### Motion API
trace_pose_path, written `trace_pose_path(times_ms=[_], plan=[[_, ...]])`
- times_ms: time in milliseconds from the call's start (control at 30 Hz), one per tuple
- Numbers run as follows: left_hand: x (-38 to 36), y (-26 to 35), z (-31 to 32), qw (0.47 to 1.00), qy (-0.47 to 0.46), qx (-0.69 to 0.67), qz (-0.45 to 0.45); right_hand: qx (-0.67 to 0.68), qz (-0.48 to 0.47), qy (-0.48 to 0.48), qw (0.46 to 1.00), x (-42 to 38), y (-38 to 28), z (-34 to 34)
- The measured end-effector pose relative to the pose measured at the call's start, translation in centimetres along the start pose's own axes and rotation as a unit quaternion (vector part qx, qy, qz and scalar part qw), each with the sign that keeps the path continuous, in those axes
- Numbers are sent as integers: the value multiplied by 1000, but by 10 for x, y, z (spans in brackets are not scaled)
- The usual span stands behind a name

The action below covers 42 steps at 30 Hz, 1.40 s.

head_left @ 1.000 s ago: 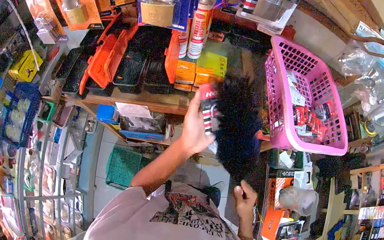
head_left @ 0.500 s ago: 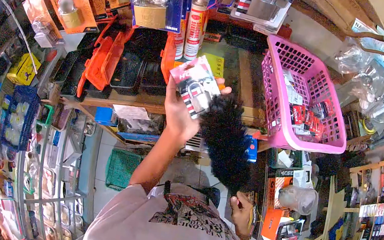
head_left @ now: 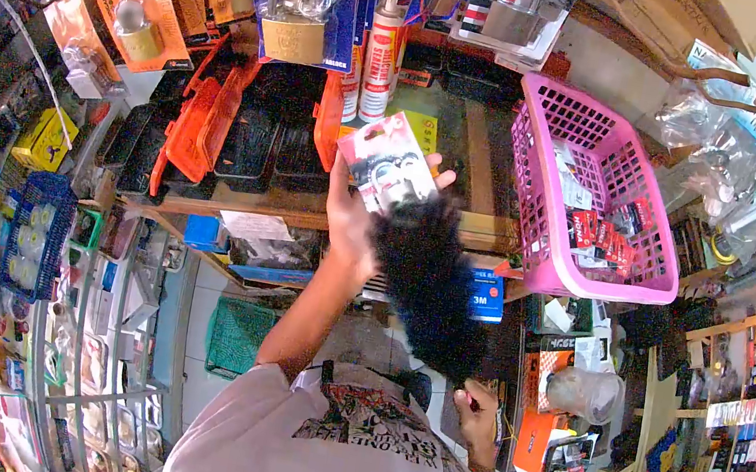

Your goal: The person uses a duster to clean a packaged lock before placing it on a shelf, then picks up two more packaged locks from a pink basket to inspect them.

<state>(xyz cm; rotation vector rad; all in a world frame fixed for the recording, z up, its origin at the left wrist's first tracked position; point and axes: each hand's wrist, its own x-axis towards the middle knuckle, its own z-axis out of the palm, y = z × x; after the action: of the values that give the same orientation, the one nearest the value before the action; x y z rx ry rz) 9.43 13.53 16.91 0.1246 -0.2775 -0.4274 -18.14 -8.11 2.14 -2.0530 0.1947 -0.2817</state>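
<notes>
A padlock in a carded blister pack [head_left: 392, 163] rests in my left hand [head_left: 350, 221], its fingers and thumb closed round the card's edges. Low on the right, my right hand [head_left: 476, 415] is wrapped round the lower end of a fluffy black duster [head_left: 430, 285]. The duster's bristles, slightly blurred, reach up to the card and cover its lower part and some of my left palm. Its handle is mostly hidden.
A pink basket [head_left: 550, 255] with red packets stands right on the wooden counter [head_left: 301, 216]. Packaged padlocks [head_left: 293, 37] hang above, beside a sealant tube [head_left: 382, 62]. Open orange cases [head_left: 201, 126] lie left. A green basket [head_left: 236, 337] is on the floor.
The duster has moved left over the lower part of the padlock pack, uncovering more of a blue box behind it. My right hand has shifted slightly, and both hands keep their hold.
</notes>
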Motion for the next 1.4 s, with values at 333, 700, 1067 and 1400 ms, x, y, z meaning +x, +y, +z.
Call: trace_pose_path(times_ms=[333, 700, 1067, 1400], plan=[[0, -3, -8, 997, -55, -30, -45, -35, -52, -1, 998, 13, 2, 0], [-11, -20, -2, 994, -112, -12, 11, 21, 8, -2, 1000, 25, -25, -2], [1, -25, -30, 995, -18, 95, -22, 38, 56, -16, 998, 29, -28, -2], [-8, -31, -48, 991, 25, 124, -53, 52, 46, -54, 996, 33, -27, -5]])
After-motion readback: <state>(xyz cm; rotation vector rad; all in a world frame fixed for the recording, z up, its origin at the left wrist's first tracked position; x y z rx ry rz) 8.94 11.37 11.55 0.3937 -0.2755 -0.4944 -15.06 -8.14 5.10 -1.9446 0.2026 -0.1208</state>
